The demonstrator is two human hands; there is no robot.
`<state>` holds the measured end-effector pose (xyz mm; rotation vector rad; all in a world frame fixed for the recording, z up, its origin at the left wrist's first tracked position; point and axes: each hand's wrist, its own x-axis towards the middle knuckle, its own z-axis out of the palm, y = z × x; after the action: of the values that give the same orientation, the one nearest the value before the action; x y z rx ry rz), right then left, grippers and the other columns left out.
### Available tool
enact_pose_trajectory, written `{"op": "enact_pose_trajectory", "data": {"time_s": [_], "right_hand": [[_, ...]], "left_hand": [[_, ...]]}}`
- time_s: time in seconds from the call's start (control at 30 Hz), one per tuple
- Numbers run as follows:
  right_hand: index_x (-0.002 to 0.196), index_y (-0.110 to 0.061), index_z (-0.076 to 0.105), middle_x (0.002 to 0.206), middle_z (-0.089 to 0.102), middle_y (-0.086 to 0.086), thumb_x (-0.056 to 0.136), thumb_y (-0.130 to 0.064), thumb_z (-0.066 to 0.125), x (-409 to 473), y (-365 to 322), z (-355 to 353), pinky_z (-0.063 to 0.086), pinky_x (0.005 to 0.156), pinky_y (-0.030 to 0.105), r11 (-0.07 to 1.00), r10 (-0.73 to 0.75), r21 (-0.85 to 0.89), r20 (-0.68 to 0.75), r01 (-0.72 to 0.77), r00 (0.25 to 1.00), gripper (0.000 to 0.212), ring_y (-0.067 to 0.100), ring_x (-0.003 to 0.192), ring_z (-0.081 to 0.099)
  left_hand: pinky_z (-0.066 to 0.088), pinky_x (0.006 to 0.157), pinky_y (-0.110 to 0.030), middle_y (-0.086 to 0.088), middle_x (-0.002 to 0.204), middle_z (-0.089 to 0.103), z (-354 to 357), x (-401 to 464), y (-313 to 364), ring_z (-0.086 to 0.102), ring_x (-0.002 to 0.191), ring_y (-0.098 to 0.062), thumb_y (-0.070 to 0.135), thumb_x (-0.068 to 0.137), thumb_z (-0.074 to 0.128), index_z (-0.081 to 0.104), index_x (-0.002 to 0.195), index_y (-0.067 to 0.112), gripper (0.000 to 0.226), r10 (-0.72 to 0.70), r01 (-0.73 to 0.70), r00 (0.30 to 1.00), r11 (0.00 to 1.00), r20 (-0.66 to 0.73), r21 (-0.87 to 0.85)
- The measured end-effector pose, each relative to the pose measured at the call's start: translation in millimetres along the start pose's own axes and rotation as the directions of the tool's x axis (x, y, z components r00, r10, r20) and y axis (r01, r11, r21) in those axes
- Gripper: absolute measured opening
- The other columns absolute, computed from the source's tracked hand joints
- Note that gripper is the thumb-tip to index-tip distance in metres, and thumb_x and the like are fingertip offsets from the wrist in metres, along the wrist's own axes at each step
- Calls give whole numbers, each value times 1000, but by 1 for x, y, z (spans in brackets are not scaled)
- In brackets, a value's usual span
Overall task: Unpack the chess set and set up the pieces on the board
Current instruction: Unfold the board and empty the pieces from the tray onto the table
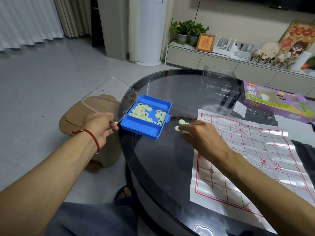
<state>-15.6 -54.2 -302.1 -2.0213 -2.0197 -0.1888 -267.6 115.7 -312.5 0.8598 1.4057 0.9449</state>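
Under the right hand [197, 133], fingers curl round a few pale pieces [181, 122] on the glass table [162, 167], beside the board [255, 159]. Best carry them across in small clutches while the left hand [100, 126] pinches the lid [109, 97], steadying the box [144, 132].

A round, dark glass desk [153, 167] is seen carrying a blue case [146, 132], loose pale pieces [181, 122], a printed board sheet [255, 159] and a purple box [272, 101].

Open blue case [146, 121] holds cream pieces [142, 112].
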Motion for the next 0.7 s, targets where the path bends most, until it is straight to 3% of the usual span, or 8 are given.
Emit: {"op": "enact_pose_trajectory", "data": {"time_s": [0.17, 0.4, 0.57, 0.7], "right_hand": [[114, -18, 74, 107, 74, 2, 93, -23, 68, 38, -29, -11, 52, 75, 35, 988, 44, 148, -59, -34, 997, 22, 22, 93, 65], [122, -18, 70, 115, 70, 4, 89, -17, 73, 138, -47, 20, 55, 83, 31, 989, -49, 147, 293, 5, 955, 33, 21, 98, 66], [113, -18, 75, 111, 74, 2, 91, -14, 68, 144, -41, 25, 56, 89, 36, 990, -89, 131, 300, 51, 950, 24, 21, 101, 65], [111, -22, 74, 108, 71, 3, 87, -20, 70, 148, -39, 25, 55, 76, 33, 996, -73, 67, 347, 53, 935, 25, 24, 96, 64]], "left_hand": [[52, 59, -28, -10, 81, 59, 1, 0, 0, 58, 65, -15, 4, 97, 55, 61, 87, 13, 15, 0, 0, 1000, 1000, -20, -1], [52, 57, -28, -10, 79, 58, 2, -6, 2, 56, 62, -15, 2, 97, 54, 61, 85, 12, 17, 7, -7, 999, 1000, -32, -8], [54, 56, -28, -10, 80, 58, 3, -4, 3, 55, 60, -15, 2, 97, 54, 62, 88, 11, 15, 14, -14, 999, 1000, -37, -6], [58, 65, -30, -11, 80, 60, 5, -5, 2, 56, 61, -16, 2, 97, 53, 62, 87, 12, 17, 29, -28, 999, 1000, -34, 12]]}}
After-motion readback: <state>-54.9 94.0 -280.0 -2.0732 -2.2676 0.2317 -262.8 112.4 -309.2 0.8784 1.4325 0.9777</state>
